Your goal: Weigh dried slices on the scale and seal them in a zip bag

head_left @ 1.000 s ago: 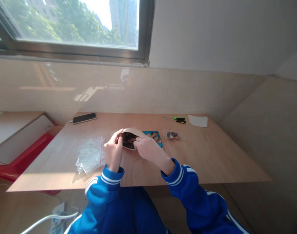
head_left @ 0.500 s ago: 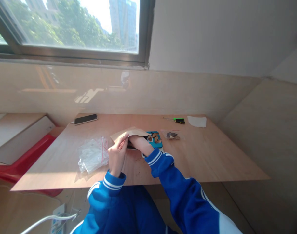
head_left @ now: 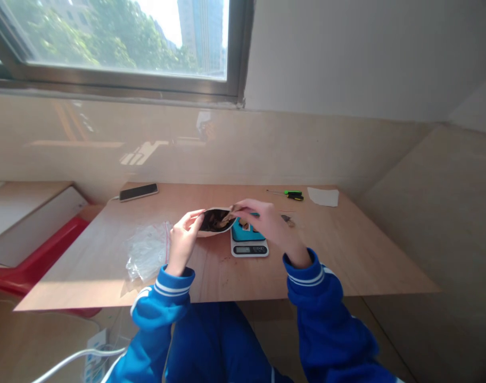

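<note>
My left hand (head_left: 183, 234) pinches the left edge of a brown paper pouch (head_left: 214, 232), whose dark mouth gapes toward me. Brown dried pieces (head_left: 223, 221) show inside it. My right hand (head_left: 264, 218) is at the pouch's right rim, thumb and fingers closed on a brown dried piece (head_left: 235, 208); the fingers partly hide it. Just under this hand stands a white kitchen scale (head_left: 235, 254) with a blue top (head_left: 240, 235) and a small display. A few brown pieces (head_left: 245, 224) lie on the blue top, partly covered by the hand.
Clear plastic zip bags (head_left: 147, 252) lie left of the pouch. A small bag with dark contents (head_left: 287, 219) is partly behind my right hand. Farther back are a phone (head_left: 139, 192), two screwdrivers (head_left: 294, 195) and white paper (head_left: 323, 197). A red chair (head_left: 47, 255) stands at left.
My right hand has come out of the pouch and moved up to its right rim. The pouch mouth now faces me, and the scale's display has come into view.
</note>
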`<move>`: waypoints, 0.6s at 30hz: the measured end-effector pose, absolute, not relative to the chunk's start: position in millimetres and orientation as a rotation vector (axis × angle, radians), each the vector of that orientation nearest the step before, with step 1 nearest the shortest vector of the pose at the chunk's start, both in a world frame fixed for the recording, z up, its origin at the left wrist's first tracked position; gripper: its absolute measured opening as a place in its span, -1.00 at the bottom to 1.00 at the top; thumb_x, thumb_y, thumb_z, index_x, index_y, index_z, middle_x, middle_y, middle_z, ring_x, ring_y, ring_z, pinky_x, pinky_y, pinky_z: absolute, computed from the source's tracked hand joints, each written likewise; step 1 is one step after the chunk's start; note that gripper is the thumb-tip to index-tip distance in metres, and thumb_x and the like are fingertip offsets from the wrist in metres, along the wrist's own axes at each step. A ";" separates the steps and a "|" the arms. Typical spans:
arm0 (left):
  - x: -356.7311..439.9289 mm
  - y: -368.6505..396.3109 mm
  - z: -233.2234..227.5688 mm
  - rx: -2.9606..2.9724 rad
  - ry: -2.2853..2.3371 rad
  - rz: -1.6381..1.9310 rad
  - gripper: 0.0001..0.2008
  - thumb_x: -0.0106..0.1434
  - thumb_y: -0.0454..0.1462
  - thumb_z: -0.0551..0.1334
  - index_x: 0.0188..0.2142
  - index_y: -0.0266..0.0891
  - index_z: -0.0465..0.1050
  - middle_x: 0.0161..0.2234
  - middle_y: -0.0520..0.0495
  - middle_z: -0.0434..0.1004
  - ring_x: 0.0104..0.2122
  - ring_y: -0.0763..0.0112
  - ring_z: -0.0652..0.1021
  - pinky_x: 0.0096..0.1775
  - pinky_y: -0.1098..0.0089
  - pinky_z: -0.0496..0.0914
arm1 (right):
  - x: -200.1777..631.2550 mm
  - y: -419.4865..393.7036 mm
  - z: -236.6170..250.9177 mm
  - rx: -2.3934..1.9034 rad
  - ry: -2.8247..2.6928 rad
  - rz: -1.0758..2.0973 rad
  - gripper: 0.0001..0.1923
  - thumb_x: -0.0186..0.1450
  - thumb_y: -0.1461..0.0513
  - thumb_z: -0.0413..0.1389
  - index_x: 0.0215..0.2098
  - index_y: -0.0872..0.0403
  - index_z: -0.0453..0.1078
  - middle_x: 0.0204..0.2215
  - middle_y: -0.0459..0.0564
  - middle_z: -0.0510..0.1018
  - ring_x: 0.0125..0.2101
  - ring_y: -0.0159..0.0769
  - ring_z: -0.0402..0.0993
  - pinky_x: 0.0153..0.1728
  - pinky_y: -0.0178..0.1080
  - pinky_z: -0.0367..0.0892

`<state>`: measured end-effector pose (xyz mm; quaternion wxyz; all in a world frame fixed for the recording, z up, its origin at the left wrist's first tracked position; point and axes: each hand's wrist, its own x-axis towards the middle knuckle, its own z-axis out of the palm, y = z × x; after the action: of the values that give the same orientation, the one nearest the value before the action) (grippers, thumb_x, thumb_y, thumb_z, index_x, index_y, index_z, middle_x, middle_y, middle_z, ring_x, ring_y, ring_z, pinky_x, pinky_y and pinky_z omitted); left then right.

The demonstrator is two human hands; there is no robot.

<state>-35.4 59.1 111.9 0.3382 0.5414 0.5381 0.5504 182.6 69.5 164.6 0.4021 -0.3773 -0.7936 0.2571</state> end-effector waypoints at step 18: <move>-38.3 77.6 113.8 1.440 1.528 1.494 -0.67 0.18 -0.03 0.20 -0.22 -0.20 0.54 -0.22 -0.08 0.65 -0.13 0.22 0.58 -0.04 0.26 0.42 | 227.3 82.4 16.3 -1.348 -1.838 0.598 -0.48 0.03 0.55 0.00 -0.18 0.01 0.55 0.10 0.08 0.45 0.13 -0.06 0.22 0.17 0.16 0.06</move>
<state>-38.3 77.6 113.8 0.2787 0.5367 0.5695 0.5568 227.3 82.4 16.3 0.3826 -0.5286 -0.7205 0.2345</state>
